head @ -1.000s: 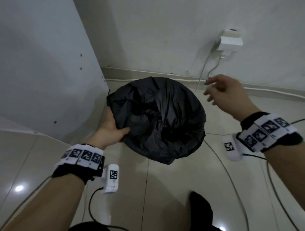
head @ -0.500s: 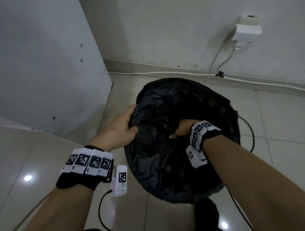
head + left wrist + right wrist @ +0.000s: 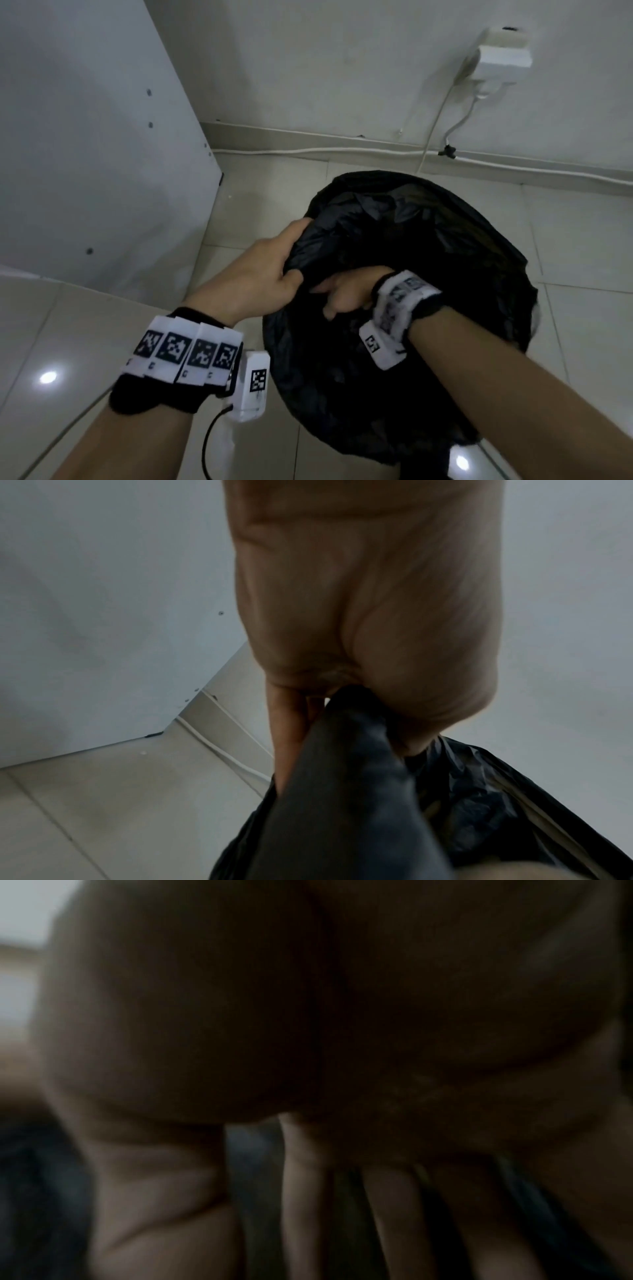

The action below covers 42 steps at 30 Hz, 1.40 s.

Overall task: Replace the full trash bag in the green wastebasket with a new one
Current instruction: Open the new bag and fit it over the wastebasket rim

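Note:
A black trash bag (image 3: 428, 246) covers the round wastebasket completely, so none of its green shows. My left hand (image 3: 294, 260) grips a bunched fold of the bag's rim on the near left side. In the left wrist view that fold of the bag (image 3: 342, 791) runs up into my left hand (image 3: 342, 696), between thumb and fingers. My right hand (image 3: 342, 294) reaches down inside the bag's mouth, just right of the left hand. The right wrist view is dark and blurred, and its fingers (image 3: 394, 1218) lie spread and fairly straight against black plastic.
A white cabinet panel (image 3: 85, 137) stands close on the left. On the back wall hangs a white power adapter (image 3: 503, 58), and a white cable (image 3: 342, 150) runs along the skirting. Glossy floor tiles (image 3: 582, 240) surround the bin. A dark shape (image 3: 424, 469) sits at its near side.
My right hand came down from above the bin's far right and went into the bag. My left hand shifted from the bin's edge and gathered up a fold of the rim.

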Available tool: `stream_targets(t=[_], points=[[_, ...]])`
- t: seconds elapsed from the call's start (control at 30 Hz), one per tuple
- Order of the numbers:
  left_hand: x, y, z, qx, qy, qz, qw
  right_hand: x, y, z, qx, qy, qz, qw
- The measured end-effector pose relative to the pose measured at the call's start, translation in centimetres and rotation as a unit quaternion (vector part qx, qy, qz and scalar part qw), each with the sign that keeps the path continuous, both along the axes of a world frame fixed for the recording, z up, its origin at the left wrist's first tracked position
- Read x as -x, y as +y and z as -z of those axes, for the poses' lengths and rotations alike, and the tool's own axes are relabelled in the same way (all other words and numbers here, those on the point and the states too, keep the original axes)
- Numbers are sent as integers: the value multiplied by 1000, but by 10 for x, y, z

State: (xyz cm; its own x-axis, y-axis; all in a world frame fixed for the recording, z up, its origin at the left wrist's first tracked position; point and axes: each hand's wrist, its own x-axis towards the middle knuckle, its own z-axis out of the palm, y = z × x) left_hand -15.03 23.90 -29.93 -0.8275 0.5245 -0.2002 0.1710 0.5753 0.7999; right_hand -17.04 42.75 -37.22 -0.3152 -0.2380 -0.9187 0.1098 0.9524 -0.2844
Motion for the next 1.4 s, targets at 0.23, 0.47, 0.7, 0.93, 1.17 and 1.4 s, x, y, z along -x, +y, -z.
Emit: stream_targets(t=[0.23,0.47,0.7,0.93,1.17,1.4], points=[[-11,6,-3,36,13,10,999,-18,-14,56,-25,103,32,994],[-10,-6,-4,51,-1,-11,999,-10,24,48,-55,154,105,981],[0,-28,2,60,-27,-75,995,4,4,-77,125,186,60,973],[9,-50,3,70,-56,-92,992,13,61,-215,190,378,135,896],[2,-55,2,40,-60,-79,994,41,143,-91,145,267,210,929],[6,-54,5,59,-66,-123,988,26,160,-19,49,190,258,946]])
